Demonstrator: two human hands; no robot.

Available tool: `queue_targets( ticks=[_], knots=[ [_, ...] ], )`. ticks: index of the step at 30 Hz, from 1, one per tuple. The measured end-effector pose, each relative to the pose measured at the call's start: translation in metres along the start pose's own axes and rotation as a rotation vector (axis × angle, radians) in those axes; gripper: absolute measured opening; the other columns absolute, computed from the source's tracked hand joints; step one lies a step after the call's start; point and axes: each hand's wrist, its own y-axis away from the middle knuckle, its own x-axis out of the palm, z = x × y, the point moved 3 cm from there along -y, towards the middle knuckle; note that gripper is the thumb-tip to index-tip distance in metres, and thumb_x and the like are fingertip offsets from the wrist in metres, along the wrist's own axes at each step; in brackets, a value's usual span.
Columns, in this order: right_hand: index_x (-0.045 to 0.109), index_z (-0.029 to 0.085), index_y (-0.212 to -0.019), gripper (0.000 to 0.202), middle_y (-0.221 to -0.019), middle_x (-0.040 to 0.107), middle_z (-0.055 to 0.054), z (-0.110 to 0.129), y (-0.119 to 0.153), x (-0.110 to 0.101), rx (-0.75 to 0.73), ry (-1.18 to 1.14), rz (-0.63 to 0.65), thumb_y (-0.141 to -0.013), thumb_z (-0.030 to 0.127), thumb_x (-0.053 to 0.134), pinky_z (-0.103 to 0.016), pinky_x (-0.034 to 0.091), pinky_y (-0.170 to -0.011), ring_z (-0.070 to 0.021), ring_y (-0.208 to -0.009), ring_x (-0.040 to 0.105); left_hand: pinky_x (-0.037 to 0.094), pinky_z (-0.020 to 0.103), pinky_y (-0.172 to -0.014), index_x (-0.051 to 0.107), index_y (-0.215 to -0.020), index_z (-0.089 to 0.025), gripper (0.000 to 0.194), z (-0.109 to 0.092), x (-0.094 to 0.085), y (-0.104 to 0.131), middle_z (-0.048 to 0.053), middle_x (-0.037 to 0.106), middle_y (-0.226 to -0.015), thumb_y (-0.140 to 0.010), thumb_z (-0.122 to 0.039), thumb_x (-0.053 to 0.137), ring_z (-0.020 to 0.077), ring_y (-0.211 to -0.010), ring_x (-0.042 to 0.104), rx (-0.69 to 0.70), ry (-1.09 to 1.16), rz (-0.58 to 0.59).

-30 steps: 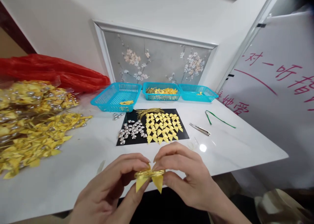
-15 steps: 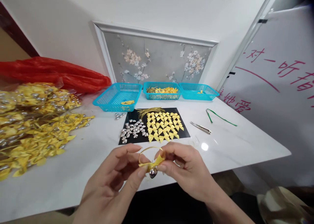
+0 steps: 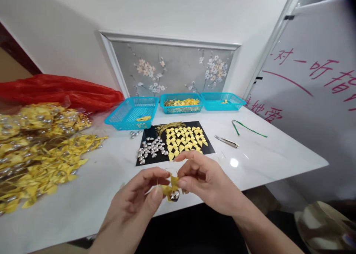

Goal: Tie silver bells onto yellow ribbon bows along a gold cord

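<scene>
Between my hands, over the table's front edge, is a yellow ribbon bow with a shiny silver bell hanging at its middle. My left hand pinches the bow's left side between thumb and fingers. On the other side, my right hand has thumb and index finger closed on the right loop. Part of a thin cord loop shows above the bow, blurred. Beyond my hands, a black mat bears loose silver bells, rows of yellow bows and a bundle of gold cords.
Three blue baskets stand along the wall, with yellow pieces inside. Tweezers or small snips and a green ribbon lie at the right. Finished-looking yellow bow strands and red netting heap up at the left.
My right hand has lifted its fingers a little and shifted its hold on the bow. The bow has turned, and the cord loop above it shows less clearly.
</scene>
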Motion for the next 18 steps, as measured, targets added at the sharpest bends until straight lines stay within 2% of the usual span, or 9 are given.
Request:
queue_targets(
  ticks=[3,5,8,10,12,15,18],
  knots=[
    [0.059,0.023,-0.114,0.03,-0.079,0.07,0.004,0.0025,0.0004,0.0008,-0.036,0.122,0.007,-0.086,0.015,0.066,-0.025,0.05,-0.069,-0.011,-0.069,0.063,0.056,0.022,-0.071,0.076,-0.082,-0.027,0.014,-0.007,0.0047,-0.0042,0.001,0.072,-0.09,-0.082,-0.041,0.079,0.0172,-0.08,0.067,0.002,-0.03,0.081],
    [0.06,0.023,-0.114,0.029,-0.079,0.07,0.005,0.0025,0.0014,0.0016,-0.065,0.184,-0.014,-0.087,0.013,0.066,-0.025,0.049,-0.069,-0.0109,-0.069,0.063,0.051,0.02,-0.068,0.071,-0.07,-0.024,0.021,-0.0086,0.0079,-0.0056,-0.001,0.067,-0.079,-0.085,-0.038,0.076,0.0154,-0.075,0.061,0.008,-0.032,0.08],
    [0.062,0.023,-0.103,0.017,-0.08,0.069,0.004,0.0024,0.0026,0.0016,-0.14,0.267,-0.1,-0.09,0.014,0.065,-0.024,0.048,-0.068,-0.0108,-0.07,0.061,0.049,0.021,-0.071,0.068,-0.069,-0.023,0.025,-0.006,0.0106,-0.0049,-0.001,0.065,-0.078,-0.088,-0.038,0.072,0.0154,-0.076,0.056,-0.018,0.051,0.0],
    [0.063,0.022,-0.096,0.01,-0.083,0.069,0.003,0.0028,0.0027,0.0012,-0.195,0.301,-0.143,-0.091,0.014,0.064,-0.024,0.047,-0.068,-0.0107,-0.072,0.061,0.05,0.023,-0.077,0.069,-0.069,-0.022,0.025,-0.0037,0.0112,-0.0037,0.0,0.068,-0.086,-0.085,-0.04,0.075,0.0168,-0.084,0.059,-0.055,0.111,-0.063],
    [0.064,0.022,-0.097,0.011,-0.083,0.069,0.003,0.0027,0.0017,0.0005,-0.21,0.293,-0.153,-0.09,0.014,0.064,-0.024,0.048,-0.068,-0.0108,-0.072,0.061,0.052,0.024,-0.081,0.071,-0.068,-0.021,0.026,-0.0035,0.0107,-0.0031,0.002,0.071,-0.097,-0.082,-0.042,0.079,0.0186,-0.091,0.061,-0.073,0.129,-0.11],
    [0.064,0.023,-0.107,0.019,-0.081,0.071,0.003,0.0018,0.0,-0.0015,-0.208,0.213,-0.15,-0.089,0.015,0.066,-0.024,0.049,-0.065,-0.0116,-0.07,0.064,0.057,0.031,-0.085,0.075,-0.081,-0.024,0.028,-0.0058,0.0086,-0.0026,0.004,0.073,-0.109,-0.081,-0.052,0.077,0.0238,-0.102,0.065,-0.089,0.208,-0.148],
    [0.065,0.024,-0.109,0.022,-0.084,0.074,0.002,0.002,0.0007,-0.0027,-0.296,0.148,-0.163,-0.089,0.014,0.066,-0.022,0.053,-0.064,-0.012,-0.072,0.069,0.063,0.038,-0.082,0.073,-0.104,-0.031,0.034,-0.0063,0.0076,-0.0001,0.005,0.074,-0.113,-0.083,-0.058,0.073,0.0264,-0.103,0.067,-0.12,0.361,-0.15]
  ],
)
